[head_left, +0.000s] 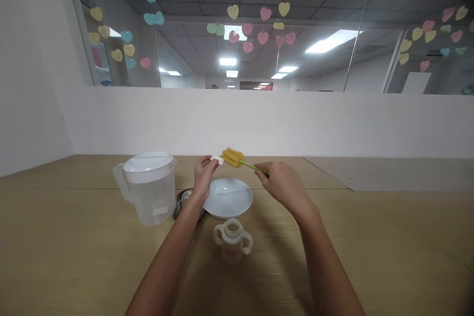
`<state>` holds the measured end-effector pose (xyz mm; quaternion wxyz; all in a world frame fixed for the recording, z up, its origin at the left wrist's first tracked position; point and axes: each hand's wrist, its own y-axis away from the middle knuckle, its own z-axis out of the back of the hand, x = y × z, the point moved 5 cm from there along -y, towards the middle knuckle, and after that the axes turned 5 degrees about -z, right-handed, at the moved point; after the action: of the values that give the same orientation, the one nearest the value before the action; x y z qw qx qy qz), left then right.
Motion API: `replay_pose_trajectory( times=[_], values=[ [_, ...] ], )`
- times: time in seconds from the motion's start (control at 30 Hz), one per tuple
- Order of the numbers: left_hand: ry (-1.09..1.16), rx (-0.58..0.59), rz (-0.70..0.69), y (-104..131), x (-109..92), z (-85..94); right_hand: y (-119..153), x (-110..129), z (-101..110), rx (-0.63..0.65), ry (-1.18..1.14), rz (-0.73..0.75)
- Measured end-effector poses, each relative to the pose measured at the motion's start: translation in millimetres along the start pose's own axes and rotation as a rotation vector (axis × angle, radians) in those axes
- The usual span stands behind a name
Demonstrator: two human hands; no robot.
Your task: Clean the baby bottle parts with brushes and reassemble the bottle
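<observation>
Between finger and thumb, my left hand [204,174] pinches a small white piece [217,160]. My right hand [280,182] is closed on the green handle of a brush with a yellow sponge head [233,157]. The sponge head points left and is close to the white piece; whether they touch is unclear. Below both hands lies a shallow white bowl [228,198]. In front of it stands an open, two-handled bottle [233,242], upright on the table.
A lidded translucent pitcher [153,190] stands on the left of the brown table [370,242]. A dark round tray [177,213] with a clear item is partly behind my left forearm. Beyond the table rises a white wall [259,123] with windows above.
</observation>
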<state>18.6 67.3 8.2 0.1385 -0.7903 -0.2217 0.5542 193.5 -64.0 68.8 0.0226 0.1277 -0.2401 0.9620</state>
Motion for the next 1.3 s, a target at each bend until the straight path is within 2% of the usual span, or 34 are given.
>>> replay_pose_trajectory(
  times=[0.13, 0.23, 0.37, 0.5, 0.63, 0.77, 0.87, 0.97, 1.07, 1.2, 1.3],
  values=[
    [-0.136, -0.013, -0.052, -0.6, -1.8, 2.4, 6.6, -5.8, 7.8, 0.019, 0.015, 0.009],
    [-0.182, 0.003, -0.067, 0.8, -7.2, 3.0, 8.5, -6.9, 6.1, 0.065, 0.050, 0.021],
    [-0.240, 0.135, -0.090, 6.6, -12.6, -3.6, 5.1, 2.8, -4.4, 0.099, 0.016, 0.080],
    [-0.403, 0.231, -0.149, 7.5, -14.6, -3.3, 1.5, 10.9, -10.7, 0.083, 0.043, 0.112],
    [-0.636, 0.436, -0.191, 7.6, -14.3, -3.1, 1.7, 6.3, -12.1, 0.113, 0.116, 0.129],
    [-0.757, 0.635, -0.234, 14.7, -13.2, -8.7, 2.7, 1.8, -14.1, 0.146, 0.174, 0.190],
    [-0.754, 0.715, -0.197, 20.1, -10.5, -12.8, 1.7, -0.5, -15.6, 0.151, 0.209, 0.185],
    [-0.651, 0.772, -0.073, 24.5, -8.2, -16.2, 0.0, -2.0, -15.8, 0.135, 0.225, 0.156],
    [-0.664, 0.770, -0.051, 26.2, -11.4, -18.5, 0.7, 0.5, -15.7, 0.131, 0.228, 0.176],
    [-0.949, 0.649, -0.224, 24.7, -20.1, -18.5, 4.8, 8.1, -14.1, 0.134, 0.270, 0.224],
    [-1.065, 0.662, -0.250, 28.0, -18.3, -20.4, 7.3, 12.2, -13.5, 0.144, 0.304, 0.242]
  ],
)
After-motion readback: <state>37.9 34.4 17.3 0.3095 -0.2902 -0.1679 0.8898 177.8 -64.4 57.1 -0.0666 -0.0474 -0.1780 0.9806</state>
